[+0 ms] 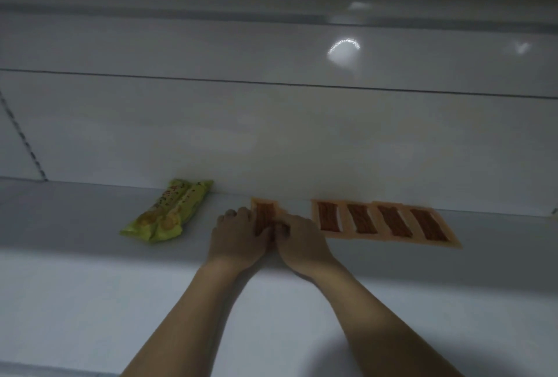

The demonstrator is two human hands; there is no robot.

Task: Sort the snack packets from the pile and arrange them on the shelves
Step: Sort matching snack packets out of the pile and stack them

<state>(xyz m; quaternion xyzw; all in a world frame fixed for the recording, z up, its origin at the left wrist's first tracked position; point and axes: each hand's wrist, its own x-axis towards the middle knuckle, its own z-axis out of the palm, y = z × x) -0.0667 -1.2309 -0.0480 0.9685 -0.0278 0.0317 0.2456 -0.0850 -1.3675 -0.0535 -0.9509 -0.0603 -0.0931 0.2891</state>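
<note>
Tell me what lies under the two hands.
An orange snack packet lies flat on the shelf under the left hand and right hand. Its near end is covered.

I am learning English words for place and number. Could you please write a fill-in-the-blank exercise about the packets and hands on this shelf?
1. On the shelf, ____ orange packets lie in a row to the right of the hands.
2. The left hand and the right hand both touch a fifth packet, coloured ____.
3. The green snack packet lies to the ____ of both hands.

Missing words: four; orange; left
</note>
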